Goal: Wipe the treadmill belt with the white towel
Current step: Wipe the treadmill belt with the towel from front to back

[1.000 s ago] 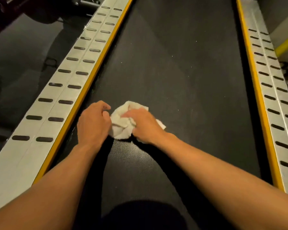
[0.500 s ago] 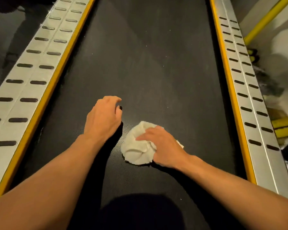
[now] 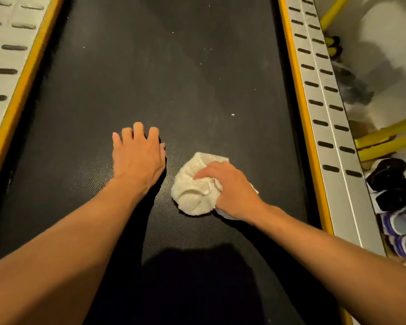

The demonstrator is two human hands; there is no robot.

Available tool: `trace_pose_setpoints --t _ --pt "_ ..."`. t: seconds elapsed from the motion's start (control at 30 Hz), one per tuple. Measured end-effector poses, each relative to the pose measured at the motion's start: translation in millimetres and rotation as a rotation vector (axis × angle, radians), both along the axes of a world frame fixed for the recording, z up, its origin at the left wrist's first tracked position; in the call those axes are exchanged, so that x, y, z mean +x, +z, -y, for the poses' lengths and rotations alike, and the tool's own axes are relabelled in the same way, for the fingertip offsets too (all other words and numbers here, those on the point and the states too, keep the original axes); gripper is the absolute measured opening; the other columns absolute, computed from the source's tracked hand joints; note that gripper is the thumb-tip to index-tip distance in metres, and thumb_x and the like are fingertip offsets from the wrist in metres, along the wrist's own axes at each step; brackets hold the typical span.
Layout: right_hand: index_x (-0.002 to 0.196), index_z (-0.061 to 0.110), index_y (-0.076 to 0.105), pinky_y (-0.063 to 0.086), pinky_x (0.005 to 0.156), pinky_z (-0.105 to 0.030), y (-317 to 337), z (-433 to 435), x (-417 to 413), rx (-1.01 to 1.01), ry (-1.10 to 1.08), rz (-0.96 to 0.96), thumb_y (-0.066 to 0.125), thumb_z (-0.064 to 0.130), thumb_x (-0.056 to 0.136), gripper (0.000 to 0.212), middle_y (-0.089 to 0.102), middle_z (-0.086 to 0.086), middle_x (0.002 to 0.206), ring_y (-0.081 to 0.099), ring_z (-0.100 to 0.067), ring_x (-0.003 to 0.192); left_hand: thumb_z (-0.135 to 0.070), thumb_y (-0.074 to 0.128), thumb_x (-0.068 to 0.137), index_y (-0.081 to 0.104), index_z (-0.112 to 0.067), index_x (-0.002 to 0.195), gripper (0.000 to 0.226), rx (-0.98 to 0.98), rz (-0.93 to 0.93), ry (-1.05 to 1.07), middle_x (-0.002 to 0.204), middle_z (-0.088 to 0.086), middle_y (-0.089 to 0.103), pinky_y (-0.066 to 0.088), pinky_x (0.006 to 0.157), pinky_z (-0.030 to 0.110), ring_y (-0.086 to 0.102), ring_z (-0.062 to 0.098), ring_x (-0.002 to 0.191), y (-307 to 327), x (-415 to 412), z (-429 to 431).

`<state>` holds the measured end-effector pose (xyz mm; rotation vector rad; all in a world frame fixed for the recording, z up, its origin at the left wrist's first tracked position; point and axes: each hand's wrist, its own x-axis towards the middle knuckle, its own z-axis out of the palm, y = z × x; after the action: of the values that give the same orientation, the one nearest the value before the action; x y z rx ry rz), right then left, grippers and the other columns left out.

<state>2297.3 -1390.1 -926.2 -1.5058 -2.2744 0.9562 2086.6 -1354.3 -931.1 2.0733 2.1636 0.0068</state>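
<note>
Head view, looking down along a dark treadmill belt. White towel bunched into a rounded lump, lying on the belt a little right of its middle, in the nearer half. Right grip clamped on the towel's right side, fingers curled into the cloth and pressing it down onto the belt; a small corner of cloth poking out on the wrist side. Left grip just beside the towel on its left, not touching it, fingers spread apart and planted on the bare belt, holding nothing. Both forearms bare, reaching in from the bottom corners. A few pale specks scattered on the belt farther off. Yellow strips along both belt edges, backed by grey side rails with dark slots: left rail, right rail. Beyond the right rail, yellow bars and a heap of shoes, dark and pale blue, partly blurred.
</note>
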Motion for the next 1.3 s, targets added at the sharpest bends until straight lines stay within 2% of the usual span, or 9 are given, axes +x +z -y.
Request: trace_pose_setpoints --t 0.1,0.23,0.37,0.47,0.57,0.7,0.9,1.17,1.3 --pt "0.097 0.018 0.070 0.045 0.080 -0.031 22.4 -41.6 11.8 0.140 -0.106 0.074 0.061 0.011 0.077 0.023 0.068 -0.002 0.100 0.060 -0.029 0.092 -0.041 0.042 0.097 0.048 -0.006 0.115 0.040 -0.031 -0.040 0.022 0.121 0.021 0.044 0.033 0.099 0.059 0.044 0.042 0.109 -4.2 4.0 -1.5" --pt "0.109 0.018 0.067 0.036 0.084 -0.010 7.1 -95.2 48.2 0.184 -0.238 0.148 0.058 0.010 0.082 0.029 0.065 0.002 0.110 0.058 -0.018 0.102 -0.044 0.036 0.099 0.035 -0.022 0.138 0.045 -0.063 -0.054 -0.031 0.137 0.017 0.036 0.028 0.103 0.065 0.036 0.047 0.123 -6.3 7.8 -4.0" --pt "0.107 0.022 0.065 0.045 0.089 -0.046 -12.9 -20.6 44.0 0.115 -0.079 0.123 0.063 0.005 0.069 0.041 0.064 0.004 0.109 0.056 -0.022 0.104 -0.036 0.032 0.102 0.023 -0.037 0.146 0.046 -0.085 -0.027 -0.064 0.150 0.015 0.024 0.018 0.109 0.066 0.020 0.048 0.137 -7.9 9.9 -4.9" --pt "0.101 0.030 0.066 0.044 0.089 -0.031 10.8 28.8 31.7 -0.002 0.021 -0.073 0.066 0.006 0.068 0.041 0.060 0.015 0.104 0.058 -0.018 0.100 -0.032 0.034 0.101 0.020 -0.038 0.148 0.049 -0.094 -0.023 -0.067 0.152 0.016 0.021 0.016 0.110 0.065 0.016 0.048 0.139 -9.6 13.2 -5.2" --pt "0.093 0.044 0.059 0.043 0.082 -0.013 34.6 -9.9 36.1 0.013 -0.297 -0.224 0.063 0.019 0.078 0.029 0.060 0.028 0.095 0.059 0.004 0.088 -0.029 0.038 0.100 0.017 -0.038 0.149 0.055 -0.135 -0.013 -0.050 0.154 0.016 0.017 0.013 0.111 0.066 0.012 0.049 0.141 -8.9 13.4 -7.1" --pt "0.107 0.034 0.056 0.045 0.073 -0.018 47.5 -97.2 52.4 0.095 -0.457 -0.160 0.071 0.030 0.077 0.033 0.062 0.019 0.099 0.056 0.004 0.089 -0.029 0.038 0.100 0.017 -0.038 0.150 0.055 -0.143 -0.014 -0.046 0.154 0.017 0.017 0.014 0.111 0.066 0.012 0.049 0.140 -7.7 14.8 -8.1" --pt "0.103 0.029 0.065 0.039 0.073 -0.023 11.5 -143.5 25.3 0.142 -0.268 0.218 0.055 0.022 0.080 0.025 0.064 0.008 0.105 0.060 -0.017 0.100 -0.033 0.034 0.101 0.016 -0.038 0.151 0.053 -0.147 -0.025 -0.071 0.154 0.016 0.017 0.016 0.111 0.065 0.014 0.048 0.140 -6.2 9.8 -8.9" --pt "0.103 0.026 0.071 0.049 0.086 -0.034 38.6 -5.4 14.6 -0.154 0.073 -0.051 0.070 0.013 0.078 0.028 0.069 0.009 0.100 0.063 -0.009 0.094 -0.033 0.033 0.102 0.011 -0.039 0.151 0.055 -0.161 -0.042 -0.072 0.155 0.015 0.014 0.015 0.112 0.063 0.011 0.048 0.142 -8.3 12.2 -7.6" --pt "0.099 0.027 0.065 0.050 0.082 -0.032 64.3 -61.4 53.8 0.022 -0.159 0.003 0.051 0.024 0.086 0.019 0.067 0.008 0.099 0.063 -0.013 0.093 -0.031 0.036 0.101 0.012 -0.039 0.151 0.055 -0.169 -0.041 -0.064 0.156 0.015 0.014 0.013 0.113 0.064 0.009 0.047 0.142 -7.5 13.1 -8.9"
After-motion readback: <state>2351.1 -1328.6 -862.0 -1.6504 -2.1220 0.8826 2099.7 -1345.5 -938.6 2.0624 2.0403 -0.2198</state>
